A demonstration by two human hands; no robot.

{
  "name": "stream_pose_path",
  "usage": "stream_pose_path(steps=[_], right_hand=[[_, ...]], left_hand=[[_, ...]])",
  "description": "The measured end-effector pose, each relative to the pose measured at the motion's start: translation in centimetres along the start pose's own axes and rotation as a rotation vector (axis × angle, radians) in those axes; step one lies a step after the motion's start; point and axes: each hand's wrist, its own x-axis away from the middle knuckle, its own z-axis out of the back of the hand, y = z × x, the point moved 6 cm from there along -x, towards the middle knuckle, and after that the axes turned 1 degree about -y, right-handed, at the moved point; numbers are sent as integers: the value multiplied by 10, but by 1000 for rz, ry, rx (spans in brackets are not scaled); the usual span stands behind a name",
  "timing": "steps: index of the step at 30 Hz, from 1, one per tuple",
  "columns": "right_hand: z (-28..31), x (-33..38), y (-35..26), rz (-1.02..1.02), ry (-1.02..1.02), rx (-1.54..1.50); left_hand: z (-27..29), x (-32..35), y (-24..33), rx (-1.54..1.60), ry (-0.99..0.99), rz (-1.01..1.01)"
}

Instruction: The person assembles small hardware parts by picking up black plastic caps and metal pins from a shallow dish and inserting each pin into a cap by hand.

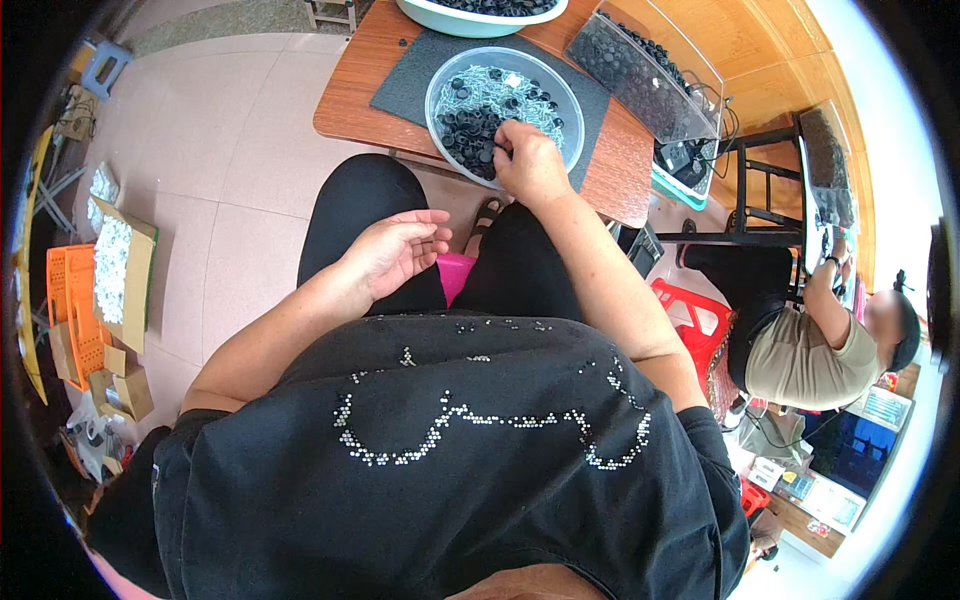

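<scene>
A round translucent bowl [574,112] sits on a dark grey mat [412,72] near the table's front edge. Black round cap-like pieces [468,138] are heaped in its near part, and thin silvery screws [490,92] fill the far part with a few black pieces among them. My right hand [532,162] reaches over the bowl's near right side, its fingers bent and pinched at the black pieces. What lies between those fingertips is hidden. Above my lap, palm turned up and fingers loosely apart, my left hand [402,255] holds nothing.
Beyond the bowl stands a pale basin [480,22] of black pieces. A clear bin [640,85] with more black parts stands at the table's right. A person [815,355] sits far right beside a red stool [692,310]. Left on the floor are a carton [140,275] and orange crate [75,300].
</scene>
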Motion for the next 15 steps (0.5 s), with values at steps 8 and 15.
stream_pose_path(steps=[8, 15], right_hand=[[9, 35, -34, -22, 181, -352], [2, 57, -88, 177, -48, -553]], left_hand=[[-7, 4, 6, 50, -27, -24], [-9, 4, 11, 59, -119, -130]])
